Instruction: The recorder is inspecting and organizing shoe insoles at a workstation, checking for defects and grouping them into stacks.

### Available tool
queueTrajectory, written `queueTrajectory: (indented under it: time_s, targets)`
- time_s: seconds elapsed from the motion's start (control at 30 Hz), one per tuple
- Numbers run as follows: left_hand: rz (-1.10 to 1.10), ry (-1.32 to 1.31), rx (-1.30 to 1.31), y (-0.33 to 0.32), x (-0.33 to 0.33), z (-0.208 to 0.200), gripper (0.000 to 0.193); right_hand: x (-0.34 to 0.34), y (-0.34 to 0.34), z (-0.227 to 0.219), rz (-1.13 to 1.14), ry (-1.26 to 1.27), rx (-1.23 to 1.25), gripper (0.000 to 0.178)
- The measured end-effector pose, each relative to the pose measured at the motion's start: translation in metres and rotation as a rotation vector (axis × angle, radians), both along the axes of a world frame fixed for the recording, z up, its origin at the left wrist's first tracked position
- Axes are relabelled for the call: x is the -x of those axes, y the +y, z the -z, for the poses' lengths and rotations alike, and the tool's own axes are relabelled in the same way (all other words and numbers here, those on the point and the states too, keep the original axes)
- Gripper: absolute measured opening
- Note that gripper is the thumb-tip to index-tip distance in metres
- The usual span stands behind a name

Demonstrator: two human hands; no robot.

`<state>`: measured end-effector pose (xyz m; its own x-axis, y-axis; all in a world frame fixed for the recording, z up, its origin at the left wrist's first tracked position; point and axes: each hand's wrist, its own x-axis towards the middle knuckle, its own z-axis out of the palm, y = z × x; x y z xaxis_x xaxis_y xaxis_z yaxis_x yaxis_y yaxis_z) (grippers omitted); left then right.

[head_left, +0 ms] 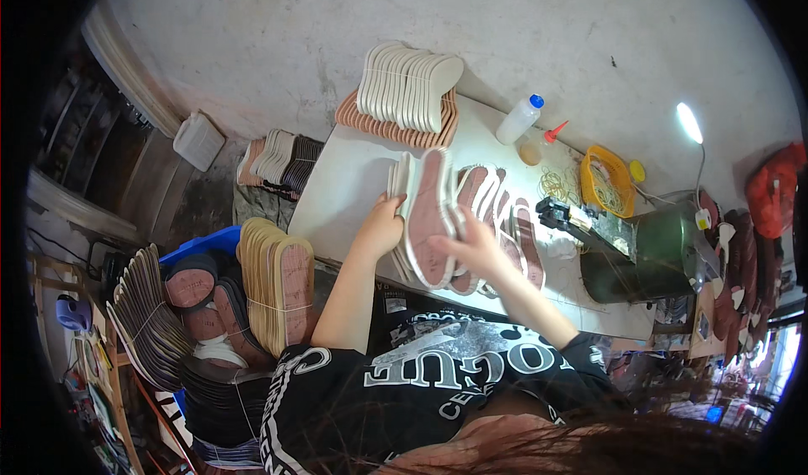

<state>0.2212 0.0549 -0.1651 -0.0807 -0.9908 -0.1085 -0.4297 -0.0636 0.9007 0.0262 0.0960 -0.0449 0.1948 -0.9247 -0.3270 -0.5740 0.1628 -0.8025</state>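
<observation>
My left hand (383, 224) is closed round the left edge of several upright white-edged insoles (401, 176). Beside them stands an insole with a brownish-pink face (427, 214), turned toward me. My right hand (473, 244), a little blurred, grips its right edge, the thumb lying across the face. The fingers behind it are partly hidden. Just to the right, more brown and white insoles (482, 191) lean in a row on the white table (337, 193).
Bundled white insoles (404, 84) rest on brown ones (353, 117) at the back. Rightward are a white bottle (518, 122), a red-tipped bottle (555, 132), a yellow basket (592, 168) of rubber bands, a lit lamp (690, 123) and a green drum (656, 260). Tied insoles (273, 281) stand left.
</observation>
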Motion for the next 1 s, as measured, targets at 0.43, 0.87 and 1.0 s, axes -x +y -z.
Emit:
queueTrajectory:
  time_s: [0.43,0.87,1.0]
  targets:
    - [0.079,-0.358,-0.043,0.006,0.007,-0.037,0.082,-0.025,0.004,0.037,-0.516,0.437,0.405,0.076]
    - [0.022,-0.584,-0.182,0.002,0.042,-0.062,0.074,0.025,0.008,0.047,-0.139,0.695,0.431,0.071]
    - [0.087,-0.565,-0.155,-0.014,0.021,-0.048,0.067,0.010,0.005,0.062,-0.198,0.220,0.463,0.082]
